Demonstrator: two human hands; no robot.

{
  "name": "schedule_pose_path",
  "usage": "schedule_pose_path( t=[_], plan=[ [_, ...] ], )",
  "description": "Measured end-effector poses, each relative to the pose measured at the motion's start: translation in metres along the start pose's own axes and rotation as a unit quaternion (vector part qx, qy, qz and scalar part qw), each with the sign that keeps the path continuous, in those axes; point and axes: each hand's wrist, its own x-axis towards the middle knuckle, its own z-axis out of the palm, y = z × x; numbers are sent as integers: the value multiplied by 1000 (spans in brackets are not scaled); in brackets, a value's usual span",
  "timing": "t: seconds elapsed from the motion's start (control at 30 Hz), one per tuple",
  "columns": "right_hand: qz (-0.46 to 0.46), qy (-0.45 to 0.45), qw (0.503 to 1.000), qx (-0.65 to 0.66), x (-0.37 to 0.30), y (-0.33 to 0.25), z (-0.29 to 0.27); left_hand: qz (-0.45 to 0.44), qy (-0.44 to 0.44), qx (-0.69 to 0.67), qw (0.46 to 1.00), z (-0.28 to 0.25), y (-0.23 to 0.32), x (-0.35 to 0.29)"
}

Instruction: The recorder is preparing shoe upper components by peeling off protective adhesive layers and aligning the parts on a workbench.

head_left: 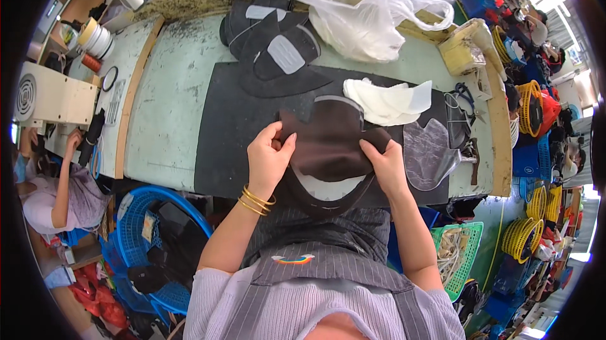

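Note:
Between my hands, over the near edge of a black work mat, is a dark brown shoe-upper piece. My left hand pinches its left end between thumb and fingers, gold bangles at the wrist. On its right end my right hand presses a thumb on top, fingers hidden beneath. A white lining with a dark curved rim shows below the piece, toward my lap. Beyond the piece lie stacked dark uppers with pale grey patches. White padding pieces rest just past my right hand.
A clear plastic bag stands at the back. Right of the mat are a grey template, scissors and a hammer. A blue basket stands lower left, a green basket lower right. Another person works at left.

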Motion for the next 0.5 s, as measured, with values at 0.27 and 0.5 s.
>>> schedule_pose_path(
  t=[0.27, 0.5],
  plan=[
    [-14, 15, 1000, 0, -3, 10, 3, 71, 26, 105, 992, 1, -6, 2],
    [-49, 19, 997, -63, -5, 11, 1, 319, -304, 198, 876, -10, 31, 2]
  ],
)
